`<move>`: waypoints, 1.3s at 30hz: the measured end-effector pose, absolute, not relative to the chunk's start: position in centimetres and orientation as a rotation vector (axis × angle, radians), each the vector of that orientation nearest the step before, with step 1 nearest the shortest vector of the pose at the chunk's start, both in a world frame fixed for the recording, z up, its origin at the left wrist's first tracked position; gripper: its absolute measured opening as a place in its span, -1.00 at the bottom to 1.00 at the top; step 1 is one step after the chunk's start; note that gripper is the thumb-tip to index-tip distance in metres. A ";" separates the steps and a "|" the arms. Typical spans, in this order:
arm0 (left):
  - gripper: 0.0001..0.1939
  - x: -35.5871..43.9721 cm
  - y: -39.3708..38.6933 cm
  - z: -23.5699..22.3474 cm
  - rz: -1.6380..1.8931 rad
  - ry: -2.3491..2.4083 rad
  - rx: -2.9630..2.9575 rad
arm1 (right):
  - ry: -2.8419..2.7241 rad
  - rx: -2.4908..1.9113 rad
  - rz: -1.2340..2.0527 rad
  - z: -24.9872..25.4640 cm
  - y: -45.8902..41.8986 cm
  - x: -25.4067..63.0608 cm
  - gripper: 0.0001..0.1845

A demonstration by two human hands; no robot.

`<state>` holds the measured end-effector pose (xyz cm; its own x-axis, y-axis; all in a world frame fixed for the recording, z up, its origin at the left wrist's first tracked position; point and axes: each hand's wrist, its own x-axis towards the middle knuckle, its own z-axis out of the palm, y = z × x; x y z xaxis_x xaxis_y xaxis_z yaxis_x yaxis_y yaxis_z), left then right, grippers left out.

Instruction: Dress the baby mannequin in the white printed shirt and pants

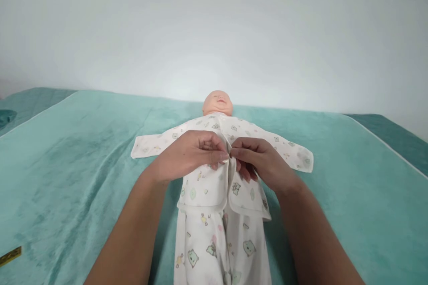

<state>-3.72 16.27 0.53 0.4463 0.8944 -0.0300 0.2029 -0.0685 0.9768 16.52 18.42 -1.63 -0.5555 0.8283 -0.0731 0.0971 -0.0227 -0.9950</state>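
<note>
A baby doll point(217, 103) lies on its back, dressed in a white long-sleeved baby jacket point(203, 191) printed with small bears and in matching trousers point(197, 245). Both sleeves stretch out to the sides. Over the doll's belly, my left hand point(195, 151) pinches the jacket's front edge on the left. My right hand point(259, 160) pinches the opposite front edge, its fingertips almost meeting those of the left. Below the hands the jacket front hangs apart in two rounded flaps. Whatever fastener lies between the fingertips is too small and covered to make out.
A green plush blanket point(83, 164) with creases spreads under the doll. Behind it rises a white wall point(214, 35) with a dark band along the top. A yellow and black strip point(10, 256) lies at the lower left.
</note>
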 end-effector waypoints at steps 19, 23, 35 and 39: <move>-0.83 -3.0 16.3 -0.1 0.794 0.925 1.367 | -1.654 -0.882 1.693 -2.4 18.9 17.0 -0.64; -0.83 -3.2 16.5 -0.3 0.796 0.893 1.358 | -1.673 -0.877 1.702 -2.2 18.9 17.1 -0.66; -0.84 -2.9 16.6 -0.4 0.798 0.914 1.356 | -1.696 -0.874 1.702 -2.4 18.9 17.1 -0.59; -0.85 -3.0 16.7 -0.5 0.800 0.919 1.366 | -1.670 -0.825 1.744 -2.5 19.0 17.2 -0.58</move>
<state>-2.95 16.67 -0.49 0.4431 0.8933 -0.0752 0.0486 0.0598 0.9970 17.19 19.05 -2.53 -0.6397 0.7676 -0.0404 0.0071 -0.0466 -0.9989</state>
